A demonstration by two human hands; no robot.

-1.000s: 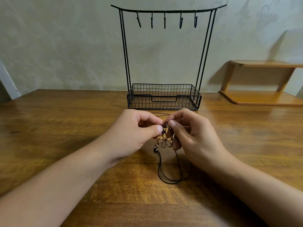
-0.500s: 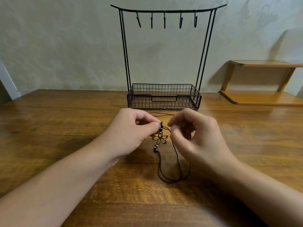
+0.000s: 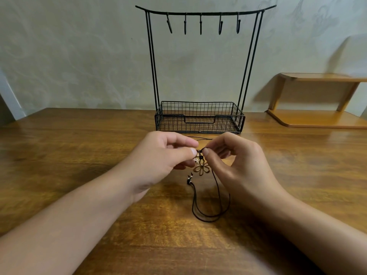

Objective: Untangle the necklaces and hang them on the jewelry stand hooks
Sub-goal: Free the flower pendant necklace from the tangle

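Black cord necklaces (image 3: 210, 213) lie tangled in front of me, their loops trailing on the wooden table (image 3: 79, 155). A gold flower pendant (image 3: 201, 168) dangles from the knot between my hands. My left hand (image 3: 164, 161) pinches the cord at the knot from the left. From the right, my right hand (image 3: 236, 165) pinches the same cord with thumb and forefinger. Just behind my hands stands the black wire jewelry stand (image 3: 199, 118), its several hooks (image 3: 201, 24) bare. A short stretch of cord (image 3: 200, 138) lies by the stand's base.
The stand's mesh basket holds nothing. A low wooden shelf (image 3: 317, 100) sits at the back right against the wall. The table's left corner ends near a pale wall edge (image 3: 8, 96).
My hands parted briefly, then closed again on the knot. The flower pendant dropped out from behind my right fingers and now hangs in plain sight.
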